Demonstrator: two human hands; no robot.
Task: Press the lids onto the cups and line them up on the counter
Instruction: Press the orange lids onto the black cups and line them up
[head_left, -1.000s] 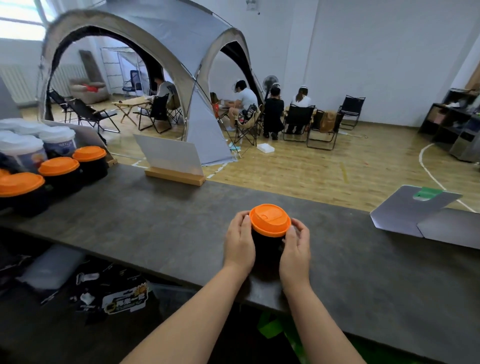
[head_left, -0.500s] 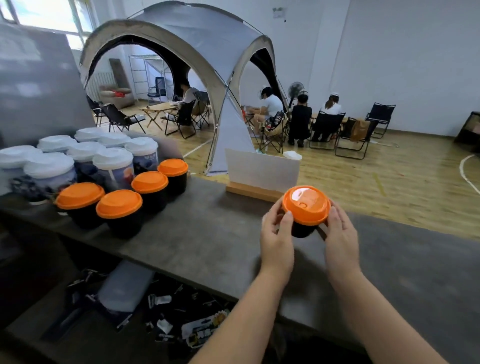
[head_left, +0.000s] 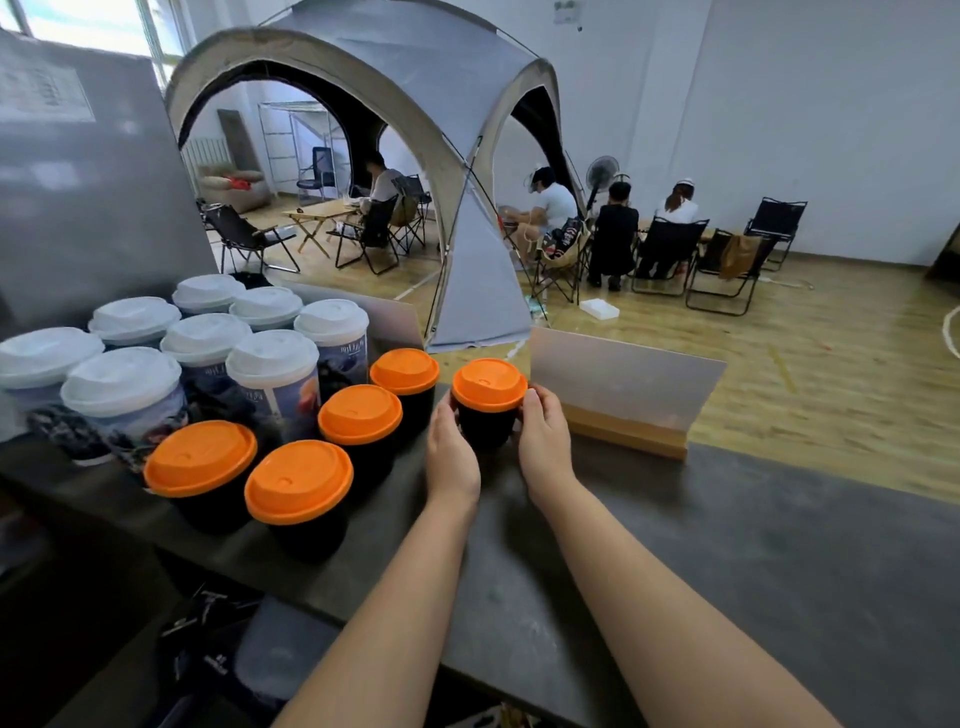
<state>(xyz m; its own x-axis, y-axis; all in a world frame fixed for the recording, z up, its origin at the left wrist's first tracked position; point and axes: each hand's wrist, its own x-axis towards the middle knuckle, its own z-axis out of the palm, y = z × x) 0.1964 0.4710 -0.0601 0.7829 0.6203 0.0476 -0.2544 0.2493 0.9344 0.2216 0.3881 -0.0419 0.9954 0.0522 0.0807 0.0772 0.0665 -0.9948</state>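
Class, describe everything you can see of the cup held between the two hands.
The cup is short with a dark, black-looking body, closed by an orange plastic-looking lid with a raised rim and a small sip hole. It stands upright at the counter, just right of the orange-lidded row. The left hand and right hand clasp its sides. Whether its base touches the counter cannot be told.
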